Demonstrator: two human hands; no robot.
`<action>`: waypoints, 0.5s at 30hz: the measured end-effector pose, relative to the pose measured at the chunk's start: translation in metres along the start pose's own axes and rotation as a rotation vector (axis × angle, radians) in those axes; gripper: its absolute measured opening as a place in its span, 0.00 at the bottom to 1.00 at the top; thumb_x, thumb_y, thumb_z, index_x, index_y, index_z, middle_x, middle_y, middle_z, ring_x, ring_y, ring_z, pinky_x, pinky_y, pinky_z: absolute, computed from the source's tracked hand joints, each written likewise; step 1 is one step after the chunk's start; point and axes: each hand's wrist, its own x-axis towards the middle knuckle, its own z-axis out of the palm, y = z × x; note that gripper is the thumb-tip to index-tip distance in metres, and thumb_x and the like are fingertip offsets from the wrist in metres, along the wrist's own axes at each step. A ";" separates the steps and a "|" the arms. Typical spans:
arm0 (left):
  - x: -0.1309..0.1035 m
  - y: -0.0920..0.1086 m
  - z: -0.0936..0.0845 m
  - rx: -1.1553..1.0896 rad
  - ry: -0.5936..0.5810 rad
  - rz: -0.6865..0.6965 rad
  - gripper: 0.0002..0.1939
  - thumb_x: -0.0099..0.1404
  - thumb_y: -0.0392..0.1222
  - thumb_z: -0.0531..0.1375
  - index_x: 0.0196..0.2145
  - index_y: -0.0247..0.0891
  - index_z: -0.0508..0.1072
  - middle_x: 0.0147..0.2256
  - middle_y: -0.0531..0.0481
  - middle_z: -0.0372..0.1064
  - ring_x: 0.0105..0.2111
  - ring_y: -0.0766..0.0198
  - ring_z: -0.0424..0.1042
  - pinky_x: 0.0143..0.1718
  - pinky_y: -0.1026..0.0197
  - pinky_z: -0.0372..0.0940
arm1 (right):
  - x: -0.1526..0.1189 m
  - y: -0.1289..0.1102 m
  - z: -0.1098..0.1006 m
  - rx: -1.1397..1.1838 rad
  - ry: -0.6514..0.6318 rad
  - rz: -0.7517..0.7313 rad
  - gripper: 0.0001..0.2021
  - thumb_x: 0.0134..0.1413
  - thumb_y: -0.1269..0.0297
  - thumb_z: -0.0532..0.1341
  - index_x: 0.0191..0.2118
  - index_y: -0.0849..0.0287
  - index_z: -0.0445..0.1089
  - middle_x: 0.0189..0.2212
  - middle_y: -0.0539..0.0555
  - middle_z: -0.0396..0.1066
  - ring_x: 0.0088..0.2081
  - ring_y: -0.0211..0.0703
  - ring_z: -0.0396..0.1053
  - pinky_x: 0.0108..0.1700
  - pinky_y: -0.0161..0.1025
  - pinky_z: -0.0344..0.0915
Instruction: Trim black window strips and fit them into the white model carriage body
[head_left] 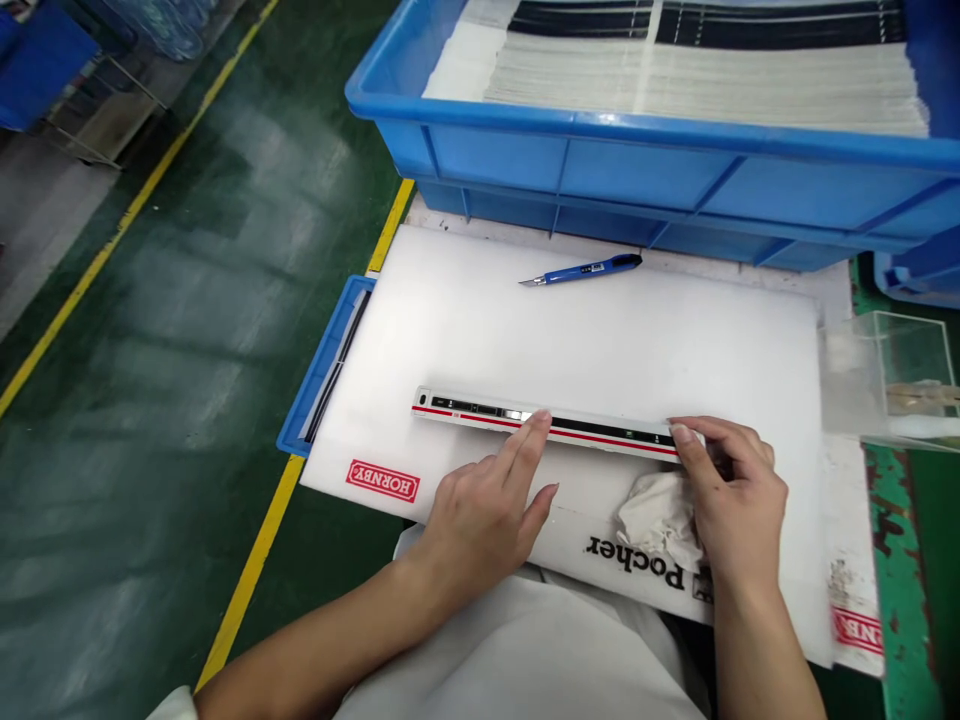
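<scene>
A long, narrow white strip-like piece (480,412) with a black band and a red stripe lies across the white foam board (645,340). My left hand (491,500) touches its middle with outstretched fingertips, the thumb apart. At the right end, my right hand (731,485) pinches the piece between thumb and fingers. A crumpled white cloth (661,518) lies beside my right hand, nearer my body. Farther up the board rests a blue craft knife (585,270), its blade pointing left.
A big blue crate (637,175) holding stacked white and black pieces stands behind the board. Beside the board's left edge is a small blue tray (300,420). At the right sits a clear plastic box (911,350) with items inside.
</scene>
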 end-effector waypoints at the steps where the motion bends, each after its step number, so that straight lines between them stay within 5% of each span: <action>1: -0.001 -0.002 -0.001 -0.033 0.017 -0.007 0.32 0.78 0.43 0.54 0.74 0.34 0.51 0.67 0.39 0.68 0.36 0.62 0.82 0.30 0.61 0.74 | 0.000 0.000 0.000 0.000 0.000 -0.001 0.19 0.63 0.41 0.65 0.40 0.52 0.80 0.40 0.57 0.77 0.43 0.55 0.66 0.49 0.53 0.60; 15: -0.027 -0.037 -0.003 0.009 0.110 -0.265 0.36 0.78 0.44 0.56 0.76 0.43 0.43 0.67 0.41 0.68 0.38 0.63 0.83 0.30 0.63 0.75 | -0.002 0.001 -0.003 -0.031 0.002 0.050 0.21 0.61 0.39 0.65 0.42 0.53 0.80 0.42 0.58 0.76 0.48 0.60 0.66 0.54 0.56 0.61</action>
